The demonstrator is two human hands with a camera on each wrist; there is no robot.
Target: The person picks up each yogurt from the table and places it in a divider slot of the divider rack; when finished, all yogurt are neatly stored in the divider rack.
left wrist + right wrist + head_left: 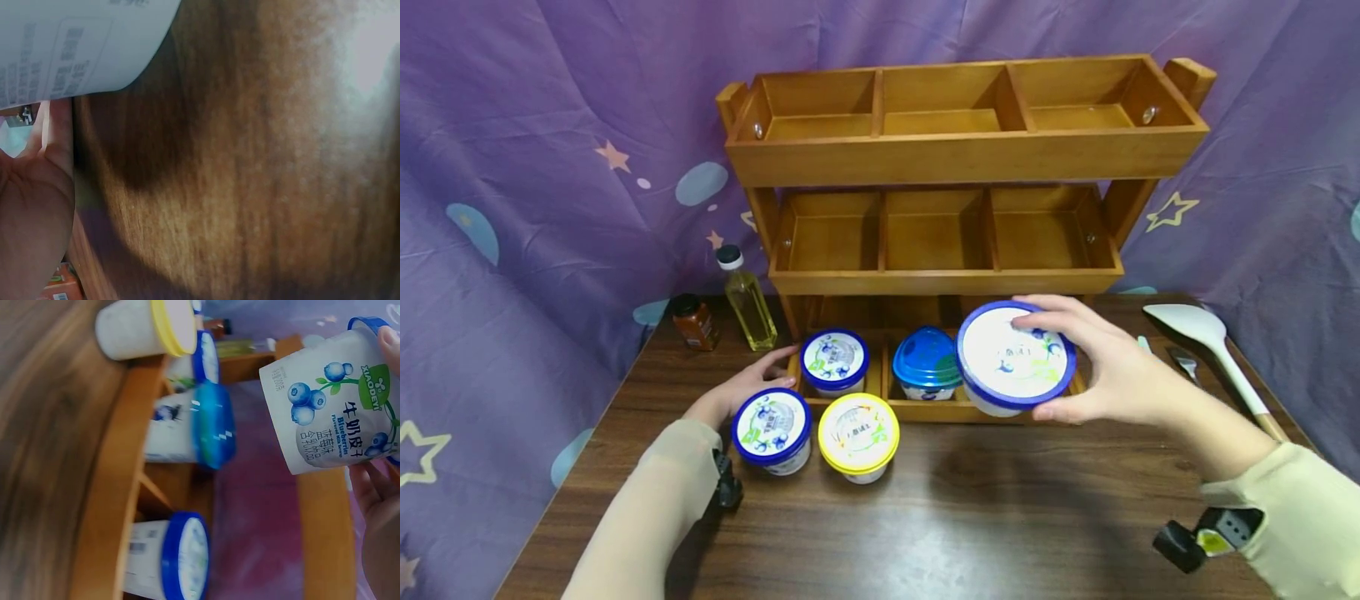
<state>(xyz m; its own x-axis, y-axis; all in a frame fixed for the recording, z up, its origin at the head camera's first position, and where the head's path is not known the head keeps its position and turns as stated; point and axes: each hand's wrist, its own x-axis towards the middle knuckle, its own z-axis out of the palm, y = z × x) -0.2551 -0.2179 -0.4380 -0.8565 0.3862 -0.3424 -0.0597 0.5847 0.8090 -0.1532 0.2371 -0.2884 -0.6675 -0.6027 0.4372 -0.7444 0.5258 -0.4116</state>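
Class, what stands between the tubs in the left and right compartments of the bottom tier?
The tub with the domed blue lid; the right wrist view shows all three in a row.

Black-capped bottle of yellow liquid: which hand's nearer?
Left. The left hand is just in front of the bottle, at the left end of the rack; the right hand is well to the bottle's right, holding a blue-lidded tub.
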